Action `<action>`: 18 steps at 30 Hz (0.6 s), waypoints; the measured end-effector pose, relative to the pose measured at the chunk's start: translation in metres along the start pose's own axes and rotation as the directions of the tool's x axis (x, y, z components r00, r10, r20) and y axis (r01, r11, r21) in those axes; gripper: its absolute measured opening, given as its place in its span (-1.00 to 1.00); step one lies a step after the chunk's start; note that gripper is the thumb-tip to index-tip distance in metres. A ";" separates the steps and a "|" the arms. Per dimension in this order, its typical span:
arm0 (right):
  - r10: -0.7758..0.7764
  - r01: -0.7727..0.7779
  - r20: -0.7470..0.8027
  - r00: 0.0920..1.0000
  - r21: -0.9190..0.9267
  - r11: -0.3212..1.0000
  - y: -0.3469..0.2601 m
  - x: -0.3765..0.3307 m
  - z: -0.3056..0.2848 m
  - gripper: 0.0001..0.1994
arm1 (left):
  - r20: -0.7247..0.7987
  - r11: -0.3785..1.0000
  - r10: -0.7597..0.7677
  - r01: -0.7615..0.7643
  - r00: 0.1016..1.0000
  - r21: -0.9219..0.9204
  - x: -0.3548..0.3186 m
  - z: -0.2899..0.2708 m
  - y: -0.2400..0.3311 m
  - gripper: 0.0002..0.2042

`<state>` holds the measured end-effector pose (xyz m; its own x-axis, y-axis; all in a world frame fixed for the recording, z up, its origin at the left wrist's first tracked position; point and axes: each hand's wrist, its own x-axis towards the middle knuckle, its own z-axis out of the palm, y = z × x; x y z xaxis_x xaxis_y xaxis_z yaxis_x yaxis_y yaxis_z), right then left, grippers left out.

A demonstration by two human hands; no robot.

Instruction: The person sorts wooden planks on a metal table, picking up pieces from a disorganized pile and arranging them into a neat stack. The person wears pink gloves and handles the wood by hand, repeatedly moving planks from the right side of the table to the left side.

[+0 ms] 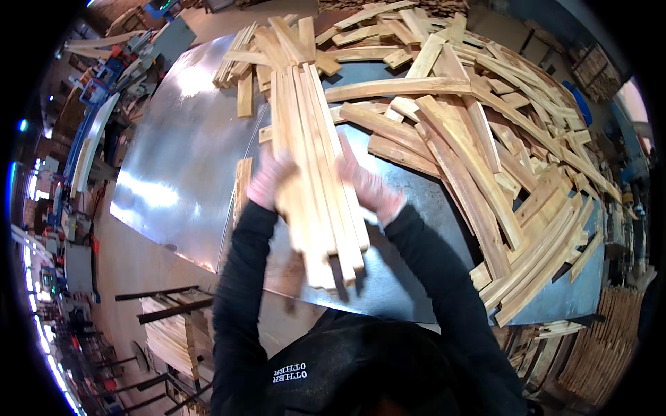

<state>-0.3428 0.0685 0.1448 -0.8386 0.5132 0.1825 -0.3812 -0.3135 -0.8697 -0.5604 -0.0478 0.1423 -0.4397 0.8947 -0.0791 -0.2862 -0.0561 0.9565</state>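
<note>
A bundle of long pale wooden strips lies lengthwise between my hands, its near ends uneven and reaching past the table's front edge. On the bundle's left side presses my left hand, in a light pinkish glove, its fingers blurred and partly hidden against the wood. My right hand, gloved alike, lies along the right side with its fingers stretched out and its palm toward the strips. Under the bundle is a shiny metal-topped table. The far ends of the strips meet a pile of short wooden pieces.
A large heap of loose wooden strips covers the table's right side. One short strip lies left of my left hand. A dark metal rack holding wood stands at the lower left. Stacked boards stand at the lower right.
</note>
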 end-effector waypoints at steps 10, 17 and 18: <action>0.363 -0.228 -0.254 0.896 -0.967 -0.114 0.111 -0.139 0.031 -0.04 | -0.352 0.168 0.075 0.336 0.933 0.927 -0.183 -0.002 -0.151 -0.31; 0.350 -0.394 -0.260 0.900 -0.830 0.396 0.142 -0.128 0.028 -0.04 | -0.913 -0.011 0.002 0.913 0.407 0.407 -0.221 -0.122 -0.090 -0.15; 0.334 -0.409 -0.294 0.896 -0.840 0.357 0.143 -0.124 0.038 -0.04 | -0.921 -0.063 -0.008 0.919 0.391 0.390 -0.223 -0.126 -0.097 -0.05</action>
<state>-0.3084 -0.0702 0.0150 -0.7638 0.5901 -0.2615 0.5337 0.3496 -0.7700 -0.5417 -0.2977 0.0315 -0.9531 -0.0581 -0.2971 -0.0536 0.9983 -0.0231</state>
